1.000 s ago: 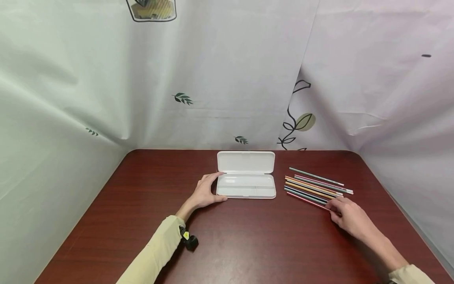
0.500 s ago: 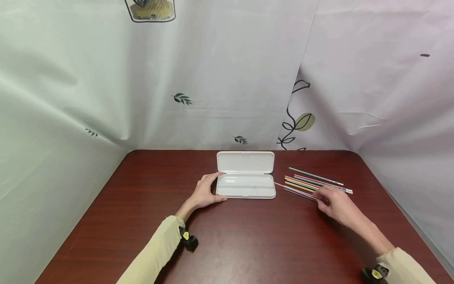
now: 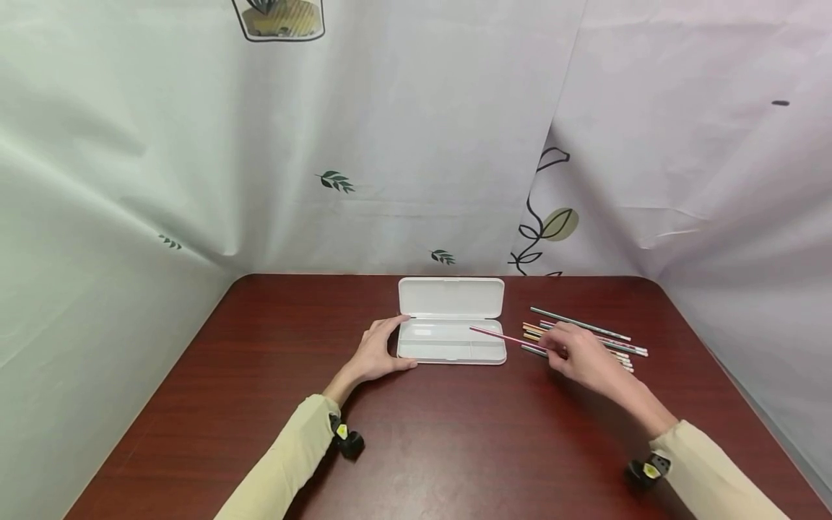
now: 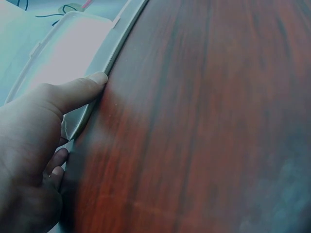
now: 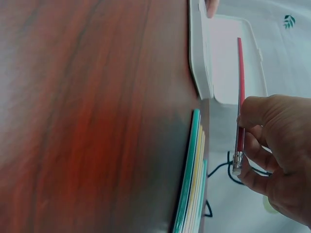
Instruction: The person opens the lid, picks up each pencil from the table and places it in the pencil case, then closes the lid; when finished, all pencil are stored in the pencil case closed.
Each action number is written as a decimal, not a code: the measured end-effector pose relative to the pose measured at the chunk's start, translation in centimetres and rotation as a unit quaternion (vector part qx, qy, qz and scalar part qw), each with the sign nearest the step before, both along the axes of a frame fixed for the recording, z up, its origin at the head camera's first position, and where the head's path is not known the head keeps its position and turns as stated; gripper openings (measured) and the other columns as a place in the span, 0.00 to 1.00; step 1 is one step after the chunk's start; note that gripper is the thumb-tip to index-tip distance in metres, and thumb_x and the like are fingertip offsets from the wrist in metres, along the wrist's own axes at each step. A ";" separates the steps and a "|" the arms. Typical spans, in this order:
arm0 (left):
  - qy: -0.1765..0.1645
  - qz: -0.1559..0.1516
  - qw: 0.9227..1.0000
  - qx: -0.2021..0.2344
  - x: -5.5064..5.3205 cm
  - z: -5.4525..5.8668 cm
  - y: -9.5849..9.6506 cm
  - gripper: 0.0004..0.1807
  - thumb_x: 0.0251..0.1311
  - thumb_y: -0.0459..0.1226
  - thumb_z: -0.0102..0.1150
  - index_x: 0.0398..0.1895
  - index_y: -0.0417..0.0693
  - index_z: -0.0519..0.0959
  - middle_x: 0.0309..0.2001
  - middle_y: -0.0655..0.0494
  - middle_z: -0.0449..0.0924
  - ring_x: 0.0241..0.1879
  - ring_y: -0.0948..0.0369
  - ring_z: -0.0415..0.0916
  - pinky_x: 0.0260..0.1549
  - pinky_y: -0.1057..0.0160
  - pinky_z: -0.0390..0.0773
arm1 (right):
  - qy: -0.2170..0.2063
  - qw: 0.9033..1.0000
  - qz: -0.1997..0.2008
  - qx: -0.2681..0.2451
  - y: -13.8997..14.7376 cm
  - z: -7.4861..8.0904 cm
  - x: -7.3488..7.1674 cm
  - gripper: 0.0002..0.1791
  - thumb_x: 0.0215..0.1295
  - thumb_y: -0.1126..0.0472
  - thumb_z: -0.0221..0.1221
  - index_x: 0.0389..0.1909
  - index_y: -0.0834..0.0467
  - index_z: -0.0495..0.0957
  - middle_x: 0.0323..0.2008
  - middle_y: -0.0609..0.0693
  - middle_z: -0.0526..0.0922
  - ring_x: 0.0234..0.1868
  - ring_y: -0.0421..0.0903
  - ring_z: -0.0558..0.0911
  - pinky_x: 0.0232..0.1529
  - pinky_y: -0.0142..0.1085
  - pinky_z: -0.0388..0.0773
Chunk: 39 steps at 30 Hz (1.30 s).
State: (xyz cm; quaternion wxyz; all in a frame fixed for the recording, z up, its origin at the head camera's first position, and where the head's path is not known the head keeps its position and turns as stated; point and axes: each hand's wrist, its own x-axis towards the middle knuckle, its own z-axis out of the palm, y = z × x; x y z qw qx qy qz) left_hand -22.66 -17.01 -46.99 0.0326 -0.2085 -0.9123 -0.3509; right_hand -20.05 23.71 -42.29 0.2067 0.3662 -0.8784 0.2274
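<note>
An open white pencil case (image 3: 432,331) stands near the back of the table, its lid (image 3: 451,297) tipped up behind it. My left hand (image 3: 372,352) grips its left end, thumb on the front edge and index finger at the back corner. In the left wrist view the thumb (image 4: 80,92) lies on the case's rim. My right hand (image 3: 583,359) pinches a red pencil (image 5: 241,73) near its eraser end. The pencil's far end reaches over the right part of the case, above the tray. Other pencils (image 3: 575,318) lie partly hidden behind that hand.
Several coloured pencils (image 5: 187,194) lie side by side on the table right of the case. The dark red wooden table (image 3: 455,440) meets a white printed cloth (image 3: 416,144) at its back edge.
My right hand has lifted the red pencil from the front of the row and carried it left, so its end now overlaps the case. My left hand stays in place.
</note>
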 end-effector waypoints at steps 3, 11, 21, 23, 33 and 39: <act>0.000 0.001 1.000 -0.001 0.0 0.0 0.0 0.48 0.43 0.45 0.79 0.71 0.48 0.68 0.67 0.46 0.70 0.67 0.48 0.59 0.61 0.42 0.56 | -0.004 1.000 0.007 -0.002 -0.9 0.1 -0.4 0.12 0.46 0.75 0.64 0.31 0.58 0.82 0.28 0.44 0.77 0.28 0.38 0.73 0.29 0.39 0.73; -0.001 0.002 1.000 -0.001 0.1 0.1 0.0 0.48 0.44 0.45 0.79 0.72 0.48 0.68 0.67 0.46 0.70 0.67 0.48 0.60 0.61 0.41 0.56 | -0.020 0.999 0.028 0.018 -3.4 0.5 -1.8 0.12 0.48 0.76 0.65 0.30 0.57 0.82 0.29 0.45 0.78 0.29 0.41 0.74 0.30 0.38 0.73; 0.000 0.001 1.000 0.000 0.2 0.1 0.0 0.48 0.44 0.45 0.79 0.72 0.48 0.68 0.67 0.46 0.70 0.67 0.47 0.60 0.61 0.41 0.56 | -0.047 0.998 0.043 0.028 -5.9 0.6 -3.2 0.10 0.51 0.75 0.64 0.31 0.58 0.81 0.29 0.46 0.78 0.30 0.42 0.74 0.31 0.38 0.74; 0.001 0.001 1.000 0.001 0.2 0.1 0.0 0.48 0.44 0.45 0.79 0.72 0.47 0.68 0.67 0.46 0.70 0.67 0.47 0.60 0.61 0.41 0.56 | -0.042 0.997 0.052 0.028 -6.3 0.6 -3.4 0.10 0.50 0.75 0.63 0.30 0.58 0.81 0.29 0.47 0.78 0.30 0.43 0.74 0.31 0.38 0.74; -0.005 0.003 1.000 -0.003 0.2 0.0 0.0 0.49 0.44 0.45 0.79 0.72 0.48 0.67 0.68 0.47 0.69 0.67 0.47 0.60 0.61 0.42 0.56 | -0.075 0.994 0.071 0.043 -8.3 0.4 -4.6 0.09 0.53 0.75 0.63 0.31 0.59 0.82 0.29 0.49 0.78 0.31 0.45 0.74 0.32 0.39 0.75; -0.004 0.003 1.000 -0.004 0.2 0.1 0.0 0.49 0.44 0.45 0.80 0.72 0.47 0.67 0.68 0.47 0.69 0.67 0.47 0.60 0.61 0.42 0.57 | -0.087 0.992 0.073 0.051 -9.2 0.0 -5.2 0.09 0.53 0.75 0.62 0.31 0.59 0.82 0.30 0.48 0.79 0.30 0.44 0.74 0.31 0.38 0.74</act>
